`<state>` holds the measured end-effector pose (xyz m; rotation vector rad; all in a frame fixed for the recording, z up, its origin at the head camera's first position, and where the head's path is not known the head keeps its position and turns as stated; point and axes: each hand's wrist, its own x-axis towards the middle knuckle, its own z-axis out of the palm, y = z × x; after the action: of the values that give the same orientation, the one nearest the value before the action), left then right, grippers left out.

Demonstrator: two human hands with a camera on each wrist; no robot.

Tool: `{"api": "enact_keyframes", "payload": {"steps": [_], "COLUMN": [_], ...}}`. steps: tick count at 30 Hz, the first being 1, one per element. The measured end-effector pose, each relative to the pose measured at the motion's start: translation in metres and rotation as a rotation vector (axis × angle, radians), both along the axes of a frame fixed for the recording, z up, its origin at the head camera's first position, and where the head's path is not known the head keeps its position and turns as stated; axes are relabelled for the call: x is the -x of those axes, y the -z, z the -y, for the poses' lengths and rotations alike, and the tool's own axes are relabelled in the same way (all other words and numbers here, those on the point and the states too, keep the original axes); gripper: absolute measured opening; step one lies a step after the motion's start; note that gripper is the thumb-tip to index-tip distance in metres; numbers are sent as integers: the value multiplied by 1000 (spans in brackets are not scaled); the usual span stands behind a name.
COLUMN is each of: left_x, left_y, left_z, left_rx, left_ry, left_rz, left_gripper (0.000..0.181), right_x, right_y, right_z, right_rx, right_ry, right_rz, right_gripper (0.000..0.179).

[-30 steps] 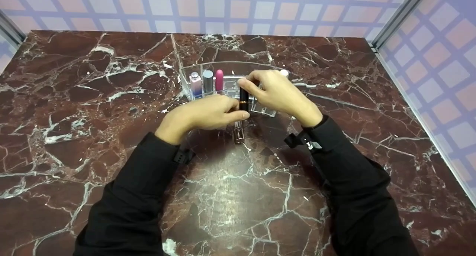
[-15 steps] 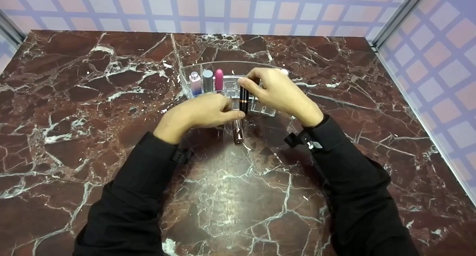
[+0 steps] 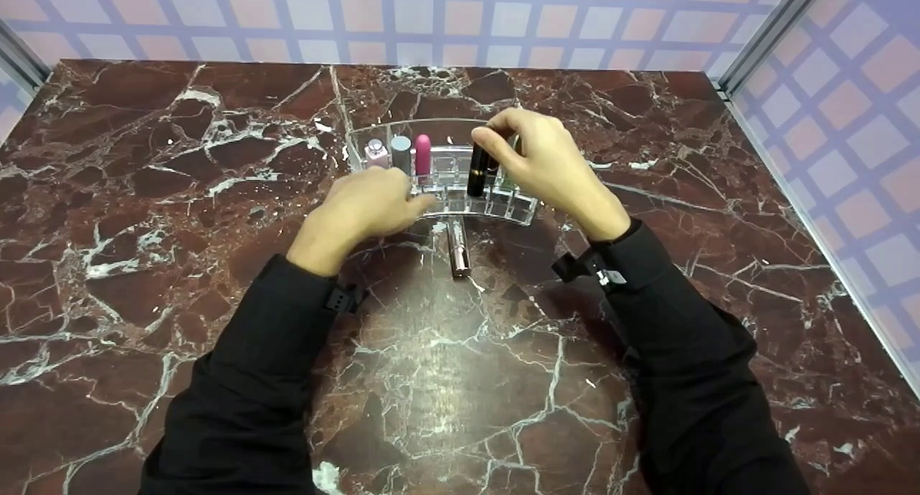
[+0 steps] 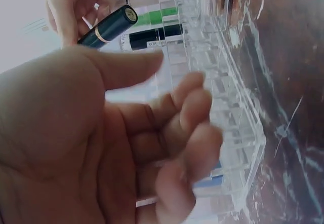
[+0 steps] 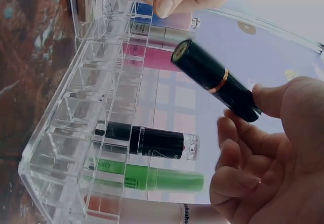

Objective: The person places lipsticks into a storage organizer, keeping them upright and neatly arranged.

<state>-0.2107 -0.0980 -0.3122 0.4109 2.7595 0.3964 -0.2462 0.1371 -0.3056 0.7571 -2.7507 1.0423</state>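
Observation:
My right hand point(image 3: 546, 161) pinches one end of a black lipstick tube point(image 5: 217, 82) with a gold band, between thumb and fingertips. The tube is tilted over the tiered clear lipstick organizer point(image 5: 53, 133), apart from its slots in the right wrist view. My left hand point(image 3: 363, 204) is at the organizer's front left, fingers loosely bent and holding nothing, as the left wrist view shows. Beyond the left hand stand a pink-and-blue tube point(image 3: 375, 150), a grey tube point(image 3: 401, 150) and a bright pink tube point(image 3: 422, 156) in the back row.
A shiny rose-brown tube point(image 3: 460, 249) lies in front of the organizer. In the right wrist view, a black tube with a clear cap point(image 5: 164, 143), a green tube point(image 5: 147, 177) and a pale pink tube point(image 5: 157, 214) stand in the organizer. Beneath is a dark red marbled tabletop point(image 3: 647, 351).
My left hand has left the black lipstick tube and drawn back left. My right hand has lifted the tube up and slightly right, over the organizer's middle.

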Motion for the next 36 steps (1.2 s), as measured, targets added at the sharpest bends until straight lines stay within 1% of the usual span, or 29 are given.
{"api": "enact_keyframes", "payload": {"steps": [3, 5, 7, 10, 15, 18, 21, 25, 31, 36], "left_x": [-1, -1, 0, 0, 3, 3, 4, 6, 10, 11], "left_y": [-3, -5, -6, -7, -5, -4, -2, -1, 1, 1], "left_z": [4, 6, 7, 9, 12, 14, 16, 16, 14, 14], "left_rx": [56, 82, 103, 125, 179, 211, 220, 227, 253, 282], "left_ry": [-87, -128, -156, -183, -219, -232, -237, -228, -196, -203], "left_rz": [7, 28, 50, 64, 65, 71, 78, 85, 145, 179], "left_gripper": [48, 51, 53, 55, 51, 46, 43, 48, 46, 51], "right_x": [1, 2, 3, 4, 5, 6, 8, 10, 9, 8], "right_y": [0, 0, 0, 2, 7, 12, 17, 21, 24, 24], "right_z": [0, 1, 1, 2, 1, 2, 3, 3, 4, 5], "right_rx": [36, 51, 50, 33, -6, -38, -73, -100, -158, -189], "right_ry": [4, 4, 7, -5, -34, -49, -64, -60, -15, 15], "right_rz": [-25, -49, -92, -166, -276, -331, -392, -441, -430, -392], "right_gripper": [33, 31, 29, 27, 30, 33, 35, 37, 36, 35]}}
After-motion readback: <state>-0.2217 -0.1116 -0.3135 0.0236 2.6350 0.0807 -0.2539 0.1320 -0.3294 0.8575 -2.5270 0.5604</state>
